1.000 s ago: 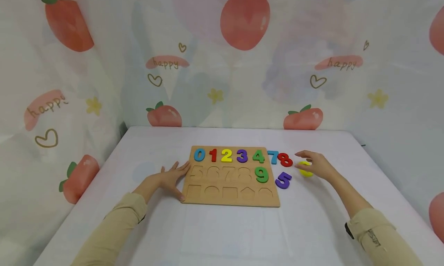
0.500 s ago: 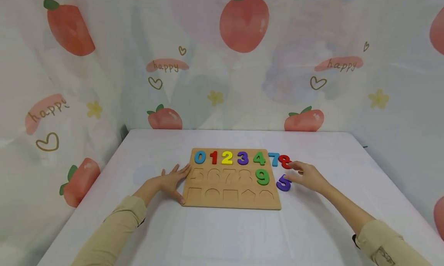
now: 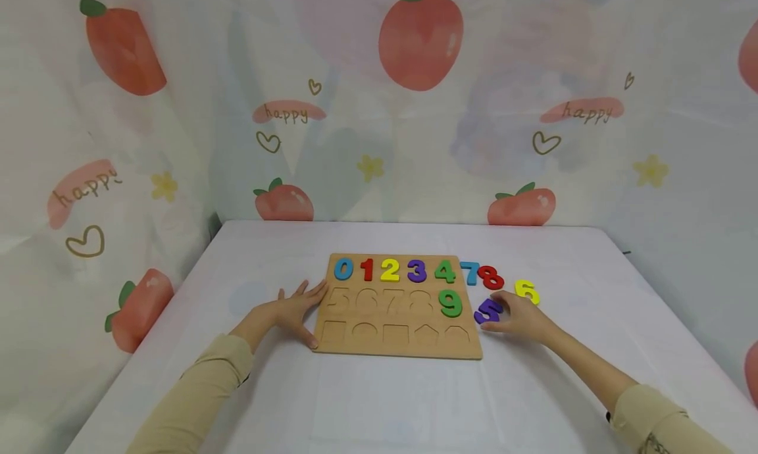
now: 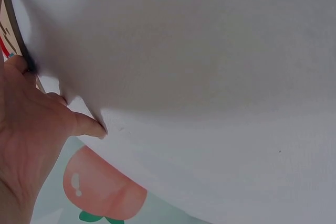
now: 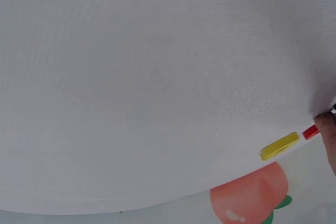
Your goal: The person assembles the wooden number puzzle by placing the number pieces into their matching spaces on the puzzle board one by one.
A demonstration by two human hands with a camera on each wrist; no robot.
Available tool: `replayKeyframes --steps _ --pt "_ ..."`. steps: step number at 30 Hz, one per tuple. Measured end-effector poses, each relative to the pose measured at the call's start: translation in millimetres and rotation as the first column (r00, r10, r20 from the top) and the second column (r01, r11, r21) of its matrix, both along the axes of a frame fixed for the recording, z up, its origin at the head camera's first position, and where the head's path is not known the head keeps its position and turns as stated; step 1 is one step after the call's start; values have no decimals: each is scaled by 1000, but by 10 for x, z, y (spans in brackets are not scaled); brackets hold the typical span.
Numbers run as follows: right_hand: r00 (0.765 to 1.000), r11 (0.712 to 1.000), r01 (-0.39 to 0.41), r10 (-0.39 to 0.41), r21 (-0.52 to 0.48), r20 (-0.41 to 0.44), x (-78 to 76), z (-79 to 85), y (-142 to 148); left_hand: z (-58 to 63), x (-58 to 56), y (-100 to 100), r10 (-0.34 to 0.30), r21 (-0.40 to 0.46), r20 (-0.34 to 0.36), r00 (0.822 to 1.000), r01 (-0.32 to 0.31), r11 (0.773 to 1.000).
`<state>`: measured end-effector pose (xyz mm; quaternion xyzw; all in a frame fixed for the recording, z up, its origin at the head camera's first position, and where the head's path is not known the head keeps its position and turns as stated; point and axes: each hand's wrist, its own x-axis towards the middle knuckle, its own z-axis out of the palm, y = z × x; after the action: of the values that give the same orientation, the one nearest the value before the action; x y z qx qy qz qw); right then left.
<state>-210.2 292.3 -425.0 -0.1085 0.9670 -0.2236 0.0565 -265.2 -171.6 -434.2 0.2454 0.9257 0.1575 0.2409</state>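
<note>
A wooden number puzzle board (image 3: 379, 319) lies on the table, with blue 0, red 1, yellow 2, purple 3 and green 4 along its top row. A green 9 (image 3: 451, 303) sits at the right end of the middle row; the other recesses show bare wood. My left hand (image 3: 294, 314) rests spread along the board's left edge, thumb at the near corner. In the left wrist view that hand (image 4: 31, 124) appears with fingers extended. Just off the board's right edge, my right hand (image 3: 522, 317) pinches a purple number 5 (image 3: 488, 311) between thumb and fingers.
Beyond the right hand lie a blue 7 (image 3: 470, 273), a red 8 (image 3: 491, 277) and a yellow 6 (image 3: 527, 292). The blue 7 is right at the board's edge. A white cloth covers the table (image 3: 379, 401), and a fruit-printed curtain (image 3: 414, 158) stands around it.
My right hand has moved from over the yellow 6 toward the left and nearer, and now grips the purple 5. The yellow 6 shows again. The left hand has stayed put.
</note>
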Motion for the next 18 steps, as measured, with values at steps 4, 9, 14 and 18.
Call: replayKeyframes --steps 4,9,14,18 --pt "999 1000 3 -4 -3 -34 7 -12 -28 2 0 -9 -4 -4 5 1000 4 1000" --pt "999 1000 -8 8 5 -47 15 -13 -34 15 -6 1 5 -30 1 1000 -5 1000" --pt "999 1000 -25 26 11 -37 3 -25 23 46 22 20 6 -33 5 1000 -5 999" --pt "998 998 -62 62 4 -13 -21 2 67 78 40 34 1 -32 9 1000 0 999"
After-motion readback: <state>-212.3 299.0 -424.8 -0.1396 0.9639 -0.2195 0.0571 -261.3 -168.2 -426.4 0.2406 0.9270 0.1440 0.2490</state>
